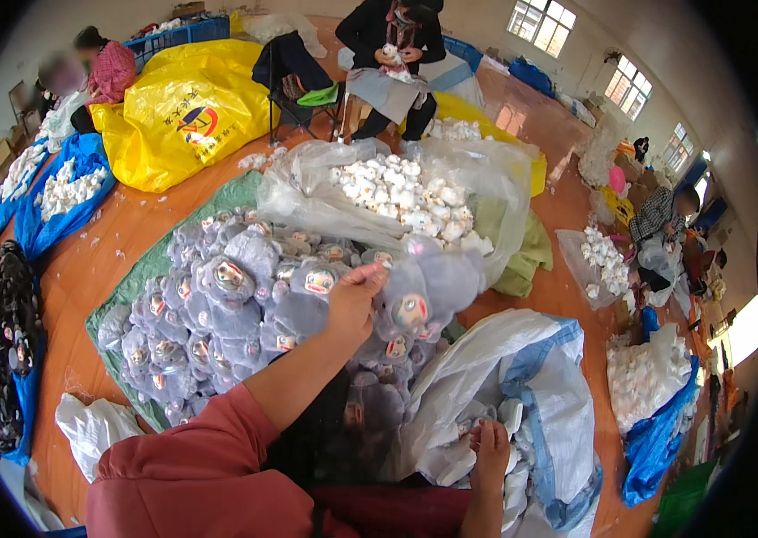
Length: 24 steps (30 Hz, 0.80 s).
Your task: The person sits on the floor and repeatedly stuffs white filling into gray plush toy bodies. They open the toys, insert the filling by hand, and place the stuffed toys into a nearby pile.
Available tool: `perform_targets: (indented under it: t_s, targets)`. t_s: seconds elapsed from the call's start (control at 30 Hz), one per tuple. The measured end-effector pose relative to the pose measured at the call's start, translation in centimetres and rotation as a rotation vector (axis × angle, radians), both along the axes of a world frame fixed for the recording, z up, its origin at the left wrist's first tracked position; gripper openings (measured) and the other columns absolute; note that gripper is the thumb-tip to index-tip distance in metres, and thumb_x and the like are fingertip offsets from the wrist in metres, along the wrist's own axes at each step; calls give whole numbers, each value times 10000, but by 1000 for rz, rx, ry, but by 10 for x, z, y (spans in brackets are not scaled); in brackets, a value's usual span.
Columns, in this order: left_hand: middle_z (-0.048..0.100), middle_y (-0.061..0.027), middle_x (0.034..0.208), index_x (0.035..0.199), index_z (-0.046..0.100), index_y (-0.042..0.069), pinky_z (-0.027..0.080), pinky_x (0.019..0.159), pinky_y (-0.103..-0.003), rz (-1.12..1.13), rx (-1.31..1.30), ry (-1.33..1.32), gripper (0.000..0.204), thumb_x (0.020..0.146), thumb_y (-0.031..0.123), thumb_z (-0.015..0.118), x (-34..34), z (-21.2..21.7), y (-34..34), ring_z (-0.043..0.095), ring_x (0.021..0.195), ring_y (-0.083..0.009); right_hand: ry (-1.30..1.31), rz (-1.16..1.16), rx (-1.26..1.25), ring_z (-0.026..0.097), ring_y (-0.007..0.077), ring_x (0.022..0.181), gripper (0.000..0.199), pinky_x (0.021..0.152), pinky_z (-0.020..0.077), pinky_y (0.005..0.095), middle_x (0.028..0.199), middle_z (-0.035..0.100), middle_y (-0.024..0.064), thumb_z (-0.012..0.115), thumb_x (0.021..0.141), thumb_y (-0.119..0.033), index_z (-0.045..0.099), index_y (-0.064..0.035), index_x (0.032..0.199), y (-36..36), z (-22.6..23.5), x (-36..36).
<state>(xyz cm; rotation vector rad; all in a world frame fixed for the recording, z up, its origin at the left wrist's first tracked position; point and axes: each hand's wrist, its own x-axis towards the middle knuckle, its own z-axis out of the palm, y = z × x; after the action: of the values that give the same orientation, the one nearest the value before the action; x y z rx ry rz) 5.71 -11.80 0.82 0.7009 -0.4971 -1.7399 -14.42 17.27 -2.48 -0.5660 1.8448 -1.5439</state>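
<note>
My left hand [356, 303] is raised over a heap of grey plush toys [217, 332], its fingers closed at the edge of one grey plush toy [437, 282]. That toy is tilted and slightly blurred, its printed face turned low. My right hand [489, 453] hangs over an open white woven sack [459, 372] with a blue stripe. Its fingers are curled; whether anything small sits between them cannot be made out. Inside the sack, around this hand, lie white and pale grey soft pieces [515, 489].
The heap lies on a green sheet [110, 314]. Beyond it, clear plastic [298, 193] holds white stuffed pieces [397, 193]. A seated person [392, 63] works across from me. A yellow bag [190, 108] lies far left, dark plush toys [2, 341] at left, a blue bag [657, 448] at right.
</note>
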Motion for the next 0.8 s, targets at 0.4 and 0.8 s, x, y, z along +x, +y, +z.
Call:
perform_targets:
  t_s: [0.4, 0.8]
  targets:
    - [576, 39, 805, 1088, 672, 81, 295, 456, -196, 60, 5, -12, 251, 867, -37, 675, -4, -4, -1, 441, 580, -26, -1, 69, 42, 544, 77, 715, 213, 671, 457, 220, 860, 649, 30, 567, 1009, -225, 631, -33, 1073, 2, 5, 2]
    - [654, -13, 844, 1056, 670, 36, 472, 590, -273, -81, -206, -454, 234, 831, -26, 681, 10, -23, -48, 590, 709, -118, 35, 102, 61, 555, 97, 726, 194, 687, 466, 242, 872, 647, 48, 570, 997, -191, 618, -18, 1070, 4, 15, 0]
